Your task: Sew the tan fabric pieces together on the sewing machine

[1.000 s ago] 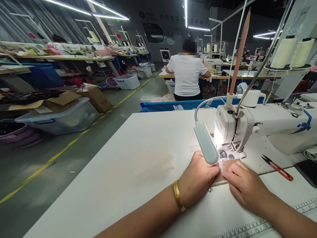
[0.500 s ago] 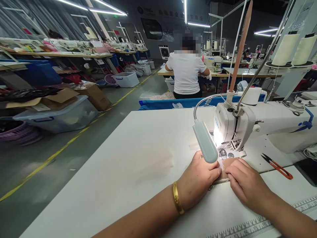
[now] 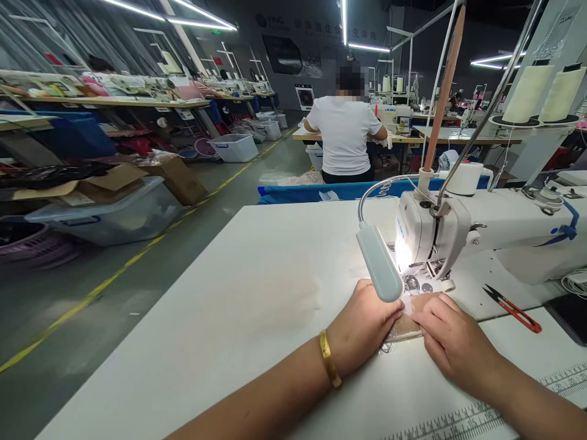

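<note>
A small beige fabric piece (image 3: 404, 327) with a whitish strip along it lies just in front of the needle area of a white sewing machine (image 3: 416, 226). My left hand (image 3: 367, 321), with a gold bracelet (image 3: 329, 359) at its wrist, closes its fingers on the left edge of the fabric; the lamp covers part of that hand. From the other side my right hand (image 3: 452, 333) pinches the right part of the fabric between thumb and curled fingers. A grey lamp head (image 3: 379, 263) hangs over the left fingers and lights the stitching spot.
Red-handled thread snips (image 3: 512, 308) lie right of my right hand, near a dark flat object (image 3: 566, 318). Ruler markings (image 3: 486, 415) run along the table's front. Thread cones (image 3: 527, 95) stand at upper right. A person in a white shirt (image 3: 345, 134) sits ahead.
The fabric has shifted slightly toward me and to the left. My left fingers have drawn back a little, and the right fingertips have moved slightly left.
</note>
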`<control>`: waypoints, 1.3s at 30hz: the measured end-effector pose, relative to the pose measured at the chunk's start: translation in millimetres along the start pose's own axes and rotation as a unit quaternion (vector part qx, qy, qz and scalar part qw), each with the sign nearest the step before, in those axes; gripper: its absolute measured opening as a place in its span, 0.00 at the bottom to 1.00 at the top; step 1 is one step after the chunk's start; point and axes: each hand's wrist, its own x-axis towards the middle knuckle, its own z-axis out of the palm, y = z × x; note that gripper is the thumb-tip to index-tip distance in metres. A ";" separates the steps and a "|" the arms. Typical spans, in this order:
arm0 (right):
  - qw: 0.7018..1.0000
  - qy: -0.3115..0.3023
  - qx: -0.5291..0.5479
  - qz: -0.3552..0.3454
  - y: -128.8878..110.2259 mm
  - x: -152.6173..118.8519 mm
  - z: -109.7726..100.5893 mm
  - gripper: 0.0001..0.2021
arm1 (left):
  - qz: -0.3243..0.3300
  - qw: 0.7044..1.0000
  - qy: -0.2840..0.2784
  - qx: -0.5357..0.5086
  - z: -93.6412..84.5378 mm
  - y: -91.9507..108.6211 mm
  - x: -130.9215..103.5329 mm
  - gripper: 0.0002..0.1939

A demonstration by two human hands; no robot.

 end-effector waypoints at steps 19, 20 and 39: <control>1.000 0.008 -0.017 -0.019 -0.8 -0.2 0.9 0.18 | -0.024 0.999 -0.014 -0.031 2.1 -12.5 1.4 0.13; 1.000 0.010 -0.018 -0.023 -0.8 -0.2 1.3 0.19 | -0.029 0.999 -0.015 -0.038 1.7 -12.2 2.0 0.13; 0.998 0.013 -0.039 -0.042 -4.5 4.5 3.0 0.19 | -0.051 0.997 0.001 -0.066 2.0 -13.8 4.3 0.13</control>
